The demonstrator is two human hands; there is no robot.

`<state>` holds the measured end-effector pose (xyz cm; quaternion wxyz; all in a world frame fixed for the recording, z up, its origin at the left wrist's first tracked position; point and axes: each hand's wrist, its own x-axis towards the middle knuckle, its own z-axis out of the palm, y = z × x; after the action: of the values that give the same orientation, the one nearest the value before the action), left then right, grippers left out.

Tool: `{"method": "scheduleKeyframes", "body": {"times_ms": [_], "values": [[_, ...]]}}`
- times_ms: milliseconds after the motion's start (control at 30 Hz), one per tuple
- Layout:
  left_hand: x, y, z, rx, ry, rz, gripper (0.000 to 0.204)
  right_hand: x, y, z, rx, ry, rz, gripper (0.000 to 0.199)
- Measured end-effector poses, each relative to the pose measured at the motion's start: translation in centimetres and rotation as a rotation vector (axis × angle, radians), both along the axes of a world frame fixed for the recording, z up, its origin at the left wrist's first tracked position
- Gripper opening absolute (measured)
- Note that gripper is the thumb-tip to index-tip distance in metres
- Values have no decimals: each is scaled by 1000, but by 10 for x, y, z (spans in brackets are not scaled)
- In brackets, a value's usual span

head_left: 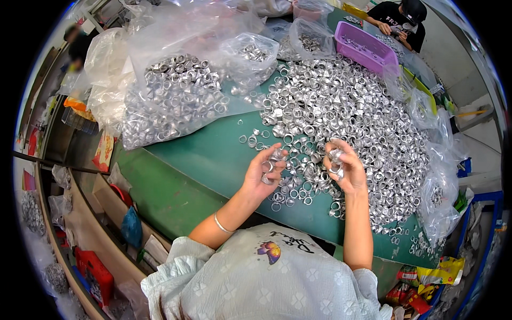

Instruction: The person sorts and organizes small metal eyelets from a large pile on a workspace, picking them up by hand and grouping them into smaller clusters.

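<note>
Silver metal rings (304, 101) lie in a wide, thick heap over the green table, with a thinner scatter at its near left edge. Above that edge my left hand (265, 169) is closed around several rings, its fingers curled over them. My right hand (345, 162), over the near part of the heap, also grips several rings between thumb and fingers. The two hands are apart, fingertips turned toward each other. How many rings each palm holds is hidden by the fingers.
A large clear plastic bag (176, 101) full of rings lies left of the heap, a smaller bag (249, 53) behind it. A purple basket (365, 50) stands at the far right. Crumpled plastic (440, 186) lines the right edge. Across the table a person in black (397, 24) handles small pieces.
</note>
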<state>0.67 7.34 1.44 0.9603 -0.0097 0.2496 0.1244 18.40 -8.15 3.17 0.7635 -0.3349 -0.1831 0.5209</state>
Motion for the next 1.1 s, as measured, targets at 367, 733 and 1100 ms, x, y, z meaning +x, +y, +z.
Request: {"method": "scheduleKeyframes", "body": {"times_ms": [367,733,1100], "values": [[-8,0,-13,-11,-77,7,22,3,-4,-13,98,433,59,18],[-11,-2,-9,162,7,-8,19,-32,34,0,-1050,-1979,-195,12],[-18,-2,-7,428,119,22,19,-13,8,11,-682,-670,-260,5]]}}
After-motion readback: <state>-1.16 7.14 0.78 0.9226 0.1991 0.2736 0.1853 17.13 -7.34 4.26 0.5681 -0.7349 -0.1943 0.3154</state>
